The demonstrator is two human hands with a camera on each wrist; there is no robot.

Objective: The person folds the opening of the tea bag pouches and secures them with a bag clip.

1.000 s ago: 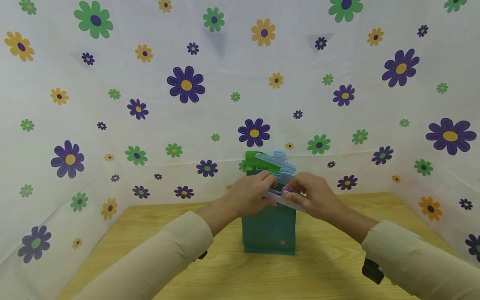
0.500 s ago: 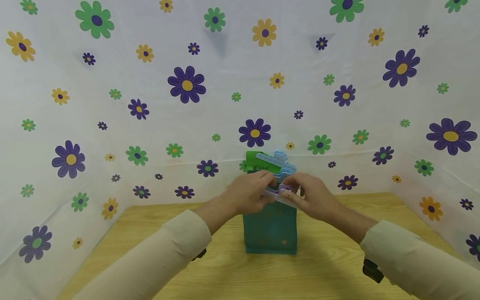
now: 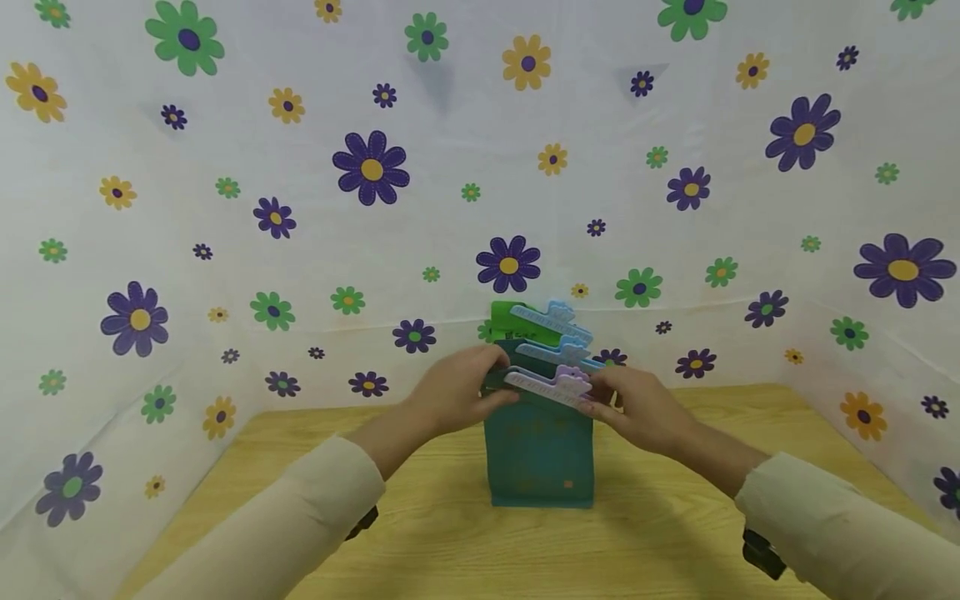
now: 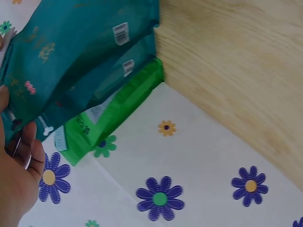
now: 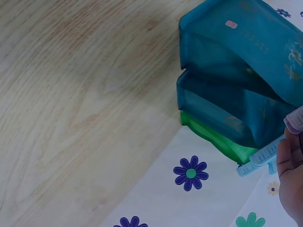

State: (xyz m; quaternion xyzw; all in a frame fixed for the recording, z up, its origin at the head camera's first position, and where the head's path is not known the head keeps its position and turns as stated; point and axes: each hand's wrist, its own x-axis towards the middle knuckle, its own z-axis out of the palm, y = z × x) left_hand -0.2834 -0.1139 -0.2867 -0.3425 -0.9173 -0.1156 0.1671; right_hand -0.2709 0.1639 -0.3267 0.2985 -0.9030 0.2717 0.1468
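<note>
A teal bag [image 3: 540, 458] stands upright in front, with a purple bag clip [image 3: 546, 387] across its folded top. My left hand [image 3: 450, 393] pinches that bag's top left corner between thumb and fingers; in the left wrist view the fingers curl behind it. At the clip's right end, my right hand [image 3: 647, 414] pinches with thumb and fingers. Close behind stands a second teal bag [image 4: 106, 80] with a blue clip [image 3: 551, 353]. Rearmost is a green bag [image 3: 507, 319], whose top carries another blue clip [image 3: 551, 322].
The bags stand in a row on a wooden table [image 3: 435, 533], near its back edge. A white flower-printed sheet [image 3: 450, 225] rises behind and along both sides. In the right wrist view, wood grain stretches left of the bags.
My left hand has slid left off the clip to the bag's corner. My right hand has shifted from the clip's tab to its right end, and the whole purple clip now shows.
</note>
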